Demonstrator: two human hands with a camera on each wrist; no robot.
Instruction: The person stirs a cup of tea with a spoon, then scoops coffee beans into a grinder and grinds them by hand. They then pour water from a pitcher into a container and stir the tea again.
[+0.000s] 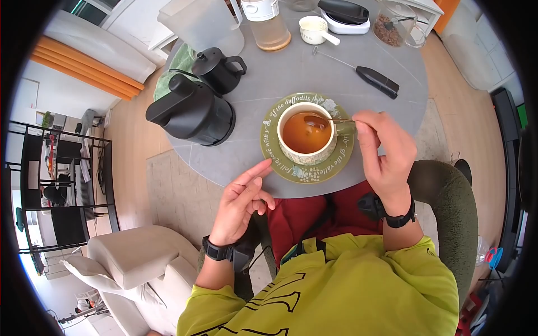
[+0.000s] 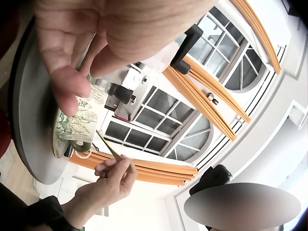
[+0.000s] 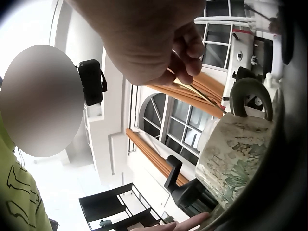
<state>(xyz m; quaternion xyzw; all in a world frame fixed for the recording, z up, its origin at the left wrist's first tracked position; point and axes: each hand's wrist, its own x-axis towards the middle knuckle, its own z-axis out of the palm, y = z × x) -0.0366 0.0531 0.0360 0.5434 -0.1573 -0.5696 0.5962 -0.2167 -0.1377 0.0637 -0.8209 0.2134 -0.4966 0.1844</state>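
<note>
A floral cup (image 1: 312, 157) of amber liquid (image 1: 302, 137) sits on a green saucer (image 1: 270, 143) with lettering round its rim. My right hand (image 1: 386, 148) pinches the thin handle of a teaspoon (image 1: 339, 120), above the cup's green handle (image 1: 346, 129). The spoon's bowl is in the liquid. In the left wrist view the golden spoon handle (image 2: 109, 148) slants up from the cup into the right fingers. My left hand (image 1: 238, 204) holds nothing; its index fingertip is right at the saucer's near-left rim, the other fingers loosely bent.
A black kettle (image 1: 196, 115) and black pot (image 1: 217, 70) stand at the left of the grey table (image 1: 246, 95). A milk frother (image 1: 378, 81) lies at the right. Along the back are a jug (image 1: 202, 25), a lidded bottle (image 1: 268, 28), a white measuring scoop (image 1: 312, 31) and a glass jar (image 1: 389, 25).
</note>
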